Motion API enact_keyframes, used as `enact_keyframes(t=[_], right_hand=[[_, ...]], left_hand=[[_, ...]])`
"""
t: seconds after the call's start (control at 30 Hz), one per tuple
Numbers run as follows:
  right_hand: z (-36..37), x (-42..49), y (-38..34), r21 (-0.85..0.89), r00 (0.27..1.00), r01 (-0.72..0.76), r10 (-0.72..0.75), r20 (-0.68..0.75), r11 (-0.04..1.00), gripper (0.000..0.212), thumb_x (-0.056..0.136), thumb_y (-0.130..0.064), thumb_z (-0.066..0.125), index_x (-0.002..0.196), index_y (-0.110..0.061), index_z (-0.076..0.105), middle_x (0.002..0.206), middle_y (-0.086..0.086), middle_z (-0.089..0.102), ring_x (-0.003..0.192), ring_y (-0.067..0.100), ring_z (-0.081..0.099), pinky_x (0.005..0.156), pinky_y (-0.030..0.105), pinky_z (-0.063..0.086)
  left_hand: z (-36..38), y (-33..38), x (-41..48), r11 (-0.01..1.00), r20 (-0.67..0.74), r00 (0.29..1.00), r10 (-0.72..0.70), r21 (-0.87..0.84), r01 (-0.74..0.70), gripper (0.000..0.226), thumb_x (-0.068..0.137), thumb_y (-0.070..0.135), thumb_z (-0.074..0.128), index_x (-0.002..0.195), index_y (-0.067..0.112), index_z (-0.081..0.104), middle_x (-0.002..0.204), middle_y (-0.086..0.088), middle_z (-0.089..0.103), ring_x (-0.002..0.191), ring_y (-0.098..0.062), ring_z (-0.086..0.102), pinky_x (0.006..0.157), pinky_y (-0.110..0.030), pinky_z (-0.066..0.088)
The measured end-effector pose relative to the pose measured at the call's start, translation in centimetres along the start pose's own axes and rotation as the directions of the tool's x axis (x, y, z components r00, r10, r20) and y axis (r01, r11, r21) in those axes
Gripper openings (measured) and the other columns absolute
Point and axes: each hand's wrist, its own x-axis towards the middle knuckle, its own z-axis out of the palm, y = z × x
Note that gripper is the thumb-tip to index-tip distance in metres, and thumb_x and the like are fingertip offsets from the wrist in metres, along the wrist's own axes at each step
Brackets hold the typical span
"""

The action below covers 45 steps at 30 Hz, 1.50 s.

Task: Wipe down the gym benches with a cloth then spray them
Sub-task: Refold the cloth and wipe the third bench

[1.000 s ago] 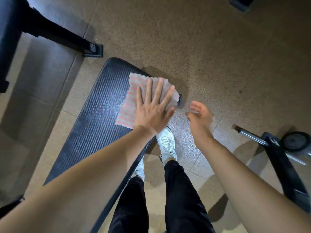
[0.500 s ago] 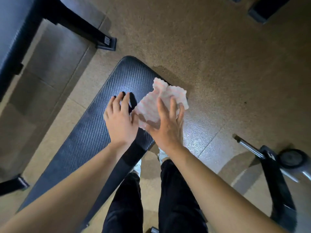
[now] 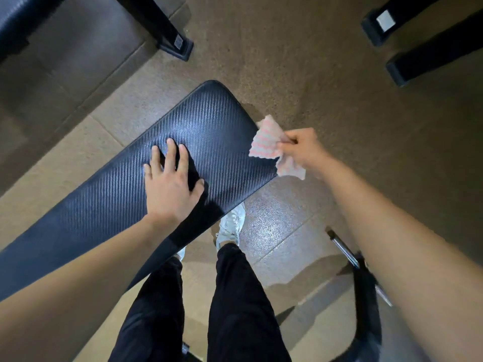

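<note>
Black woven vinyl covers the bench (image 3: 214,126), and our left hand (image 3: 170,189) lies flat on it with fingers straight and spread, holding nothing. Our right hand (image 3: 303,150) pinches the cloth (image 3: 264,146) between thumb and curled fingers. The pink-striped cloth hangs crumpled just off the bench's right edge, and part of it seems to touch the side of the pad.

We see a few ways this could slip. The grip takes only one bunched part of the cloth and the rest dangles over the floor (image 3: 326,74), so a quick swipe could pull it loose. It would then land on the floor and carry grit back to the pad. Bunched like this, the cloth would cover only a narrow strip on each pass, so patches may be missed unless we flatten it again. Our bare palm on the pad may also leave marks on the vinyl. We lean over with a shoe (image 3: 231,226) tucked under the bench edge and a metal bar (image 3: 342,248) near our right leg. A careless step sideways could catch it. No spray bottle is in view, so the spraying step has nothing to hand yet.

One second ago the left hand pressed the cloth flat on the pad while the right hovered free beside it. Half a second ago both hands met at the cloth. Now it has passed to the right hand, and the left rests on bare vinyl.
</note>
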Motion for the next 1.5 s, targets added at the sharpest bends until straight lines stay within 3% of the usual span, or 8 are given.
enact_keyframes(t=[0.2,0.3,0.4,0.57,0.87,1.03,1.2,1.5], right_hand=[[-3.9,1.1,-2.4,0.051,0.995,-0.031,0.036,-0.095,0.998,0.014,0.089,0.006,0.053,0.097,0.016,0.058,0.084,0.006,0.05,0.076,0.012,0.049,0.063,0.024,0.039],[-2.4,-0.4,-4.3,0.094,0.962,-0.12,0.092,0.259,0.988,0.026,0.094,-0.003,0.059,0.118,-0.01,0.065,0.108,-0.002,0.065,0.09,0.012,0.062,0.074,0.016,0.047],[-2.4,-1.0,-5.3,-0.029,0.784,-0.272,0.239,0.574,0.962,0.079,0.088,-0.007,0.066,0.153,-0.041,0.036,0.147,-0.012,0.051,0.125,0.02,0.058,0.096,0.05,0.054],[-4.3,-0.2,-6.6,-0.149,0.672,-0.277,0.302,0.676,0.949,0.053,0.096,-0.009,0.059,0.142,-0.034,0.049,0.126,0.001,0.063,0.111,0.026,0.066,0.083,0.054,0.06],[-1.3,1.1,-7.1,-0.162,0.929,0.021,0.041,0.367,0.987,0.026,0.096,-0.002,0.054,0.117,-0.008,0.069,0.101,0.03,0.068,0.087,0.025,0.064,0.095,0.063,0.052],[0.0,3.0,-10.1,-0.142,0.959,0.119,-0.076,0.274,0.983,0.037,0.097,-0.001,0.057,0.132,-0.012,0.065,0.125,0.023,0.067,0.115,0.037,0.065,0.094,0.058,0.053],[1.7,6.7,-13.7,-0.251,0.961,0.224,-0.17,0.218,0.942,0.033,0.092,-0.006,0.061,0.124,0.003,0.064,0.123,0.031,0.064,0.093,0.012,0.051,0.1,0.043,0.049],[5.0,8.4,-22.2,-0.574,0.906,0.41,-0.242,0.348,0.709,0.026,0.093,-0.019,0.071,0.119,-0.016,0.075,0.114,-0.006,0.072,0.109,0.008,0.061,0.094,0.023,0.046]], left_hand=[[-0.2,0.3,0.0,1.0,0.024,1.0,-0.003,-0.024,0.003,0.087,0.093,0.049,0.06,0.159,0.009,0.021,0.169,-0.016,0.012,0.153,-0.05,0.01,0.116,-0.071,0.023],[-0.2,0.2,0.1,1.0,0.026,1.0,0.002,-0.019,-0.001,0.087,0.093,0.049,0.061,0.158,0.008,0.022,0.169,-0.017,0.012,0.152,-0.051,0.01,0.116,-0.072,0.024],[-0.2,0.2,0.0,1.0,0.028,1.0,-0.004,-0.021,0.004,0.087,0.093,0.05,0.059,0.159,0.008,0.021,0.169,-0.017,0.012,0.152,-0.051,0.01,0.116,-0.072,0.023],[-0.1,0.4,0.0,0.999,0.02,1.0,-0.006,-0.041,0.006,0.087,0.091,0.049,0.058,0.158,0.007,0.022,0.168,-0.017,0.013,0.152,-0.052,0.008,0.116,-0.073,0.02],[0.3,0.4,0.0,0.998,0.009,1.0,-0.01,-0.059,0.011,0.09,0.088,0.05,0.062,0.158,0.008,0.024,0.168,-0.017,0.016,0.152,-0.051,0.01,0.116,-0.073,0.02],[0.6,0.3,-0.2,0.997,-0.04,0.999,-0.007,-0.08,0.004,0.089,0.087,0.052,0.061,0.158,0.01,0.026,0.168,-0.015,0.019,0.152,-0.048,0.012,0.117,-0.07,0.021],[0.5,-0.3,-0.4,0.995,-0.076,0.997,-0.004,-0.102,-0.003,0.088,0.089,0.054,0.062,0.16,0.015,0.026,0.169,-0.01,0.02,0.153,-0.043,0.015,0.12,-0.064,0.022],[-0.6,-2.8,-0.7,0.948,-0.08,0.995,0.065,-0.306,-0.087,0.079,0.08,0.043,0.077,0.15,0.019,0.05,0.165,-0.007,0.035,0.152,-0.037,0.03,0.119,-0.058,0.032]])
